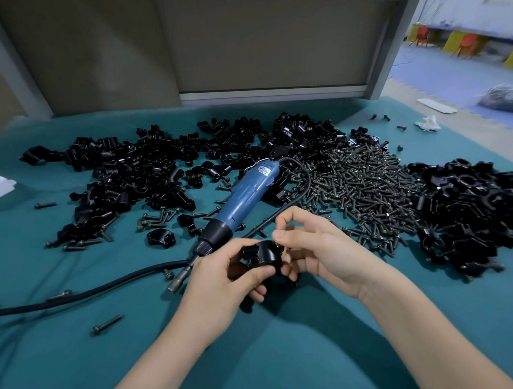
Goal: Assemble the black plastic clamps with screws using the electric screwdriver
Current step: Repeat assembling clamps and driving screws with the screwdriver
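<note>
Black clamp [261, 253] held just above the teal cloth [271, 356], between 2 hands. Left hand [225, 284] curled round its lower left side, thumb across the front. Right hand [320, 250] pinching its upper right corner, thumb and forefinger together. Electric screwdriver [243, 199] lying just behind the left hand, ungripped. Screw pile [361, 193] beyond the right hand.
</note>
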`<act>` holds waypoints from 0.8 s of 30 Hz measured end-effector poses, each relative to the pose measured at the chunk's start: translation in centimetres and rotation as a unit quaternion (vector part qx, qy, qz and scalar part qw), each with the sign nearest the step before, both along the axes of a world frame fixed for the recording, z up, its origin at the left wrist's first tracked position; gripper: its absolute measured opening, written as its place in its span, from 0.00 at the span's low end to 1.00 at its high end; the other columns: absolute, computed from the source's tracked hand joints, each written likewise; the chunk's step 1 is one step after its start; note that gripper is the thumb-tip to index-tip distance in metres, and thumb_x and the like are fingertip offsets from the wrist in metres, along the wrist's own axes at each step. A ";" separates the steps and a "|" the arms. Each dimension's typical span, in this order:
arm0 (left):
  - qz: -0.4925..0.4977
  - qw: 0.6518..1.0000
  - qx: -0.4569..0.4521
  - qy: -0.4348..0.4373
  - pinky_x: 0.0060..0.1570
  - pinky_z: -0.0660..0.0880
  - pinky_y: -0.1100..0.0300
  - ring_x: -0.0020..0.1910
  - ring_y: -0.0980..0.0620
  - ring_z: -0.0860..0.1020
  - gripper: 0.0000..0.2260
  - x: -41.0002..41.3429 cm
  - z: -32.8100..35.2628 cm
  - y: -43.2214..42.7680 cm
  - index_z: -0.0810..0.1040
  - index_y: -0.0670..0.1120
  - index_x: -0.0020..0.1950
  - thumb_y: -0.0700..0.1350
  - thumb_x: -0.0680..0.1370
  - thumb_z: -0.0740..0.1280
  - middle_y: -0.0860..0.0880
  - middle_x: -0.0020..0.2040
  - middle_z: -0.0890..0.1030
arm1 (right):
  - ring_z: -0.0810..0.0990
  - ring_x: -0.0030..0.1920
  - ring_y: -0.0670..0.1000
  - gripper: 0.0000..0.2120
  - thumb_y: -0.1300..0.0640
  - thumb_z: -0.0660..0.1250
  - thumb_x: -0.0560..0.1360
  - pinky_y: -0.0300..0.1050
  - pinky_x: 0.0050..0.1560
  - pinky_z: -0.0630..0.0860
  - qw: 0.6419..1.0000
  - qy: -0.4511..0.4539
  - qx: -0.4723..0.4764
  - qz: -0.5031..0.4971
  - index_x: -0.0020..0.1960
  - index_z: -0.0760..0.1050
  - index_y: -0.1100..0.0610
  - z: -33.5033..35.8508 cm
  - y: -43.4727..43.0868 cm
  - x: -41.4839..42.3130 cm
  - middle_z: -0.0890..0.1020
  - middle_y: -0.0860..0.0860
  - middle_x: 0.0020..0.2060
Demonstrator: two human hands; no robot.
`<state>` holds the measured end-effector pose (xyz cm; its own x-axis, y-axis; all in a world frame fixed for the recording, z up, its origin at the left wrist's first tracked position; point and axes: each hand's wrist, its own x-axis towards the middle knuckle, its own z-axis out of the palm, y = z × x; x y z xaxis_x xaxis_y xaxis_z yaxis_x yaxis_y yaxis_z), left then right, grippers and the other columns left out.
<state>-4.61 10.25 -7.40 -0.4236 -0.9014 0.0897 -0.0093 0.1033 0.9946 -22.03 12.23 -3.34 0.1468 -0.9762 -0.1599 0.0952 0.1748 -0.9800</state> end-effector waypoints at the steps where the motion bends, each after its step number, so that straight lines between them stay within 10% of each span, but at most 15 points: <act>1: -0.002 1.000 0.004 0.001 0.31 0.77 0.60 0.29 0.49 0.80 0.10 0.0 0.0 0.0 0.81 0.47 0.49 0.34 0.73 0.72 0.47 0.32 0.82 | 0.76 0.28 0.50 0.07 0.59 0.67 0.74 0.39 0.29 0.74 1.000 -0.003 0.003 0.004 0.43 0.69 0.56 0.0 0.0 0.0 0.75 0.51 0.27; 17: 0.003 1.000 0.008 -0.018 0.32 0.78 0.61 0.30 0.48 0.82 0.15 0.1 -0.2 0.1 0.81 0.54 0.49 0.33 0.73 0.72 0.44 0.32 0.83 | 0.79 0.32 0.51 0.15 0.47 0.68 0.73 0.39 0.32 0.77 0.994 0.077 0.003 -0.083 0.47 0.76 0.59 0.4 -0.6 -2.3 0.81 0.53 0.35; 21: 0.006 0.999 -0.004 -0.035 0.34 0.78 0.63 0.31 0.48 0.82 0.19 0.0 -0.2 0.3 0.83 0.62 0.47 0.36 0.73 0.73 0.46 0.33 0.83 | 0.75 0.35 0.45 0.06 0.61 0.66 0.78 0.35 0.36 0.71 0.799 0.536 -0.117 -0.247 0.48 0.81 0.52 -0.6 -1.8 -6.5 0.76 0.41 0.35; 24: 0.004 0.999 -0.005 -0.037 0.33 0.78 0.63 0.32 0.48 0.82 0.19 -0.1 -0.1 0.3 0.82 0.62 0.49 0.36 0.73 0.73 0.47 0.35 0.84 | 0.75 0.40 0.48 0.08 0.61 0.66 0.78 0.40 0.45 0.71 0.772 0.592 -0.086 -0.215 0.53 0.82 0.53 -1.8 -2.5 -7.7 0.78 0.46 0.39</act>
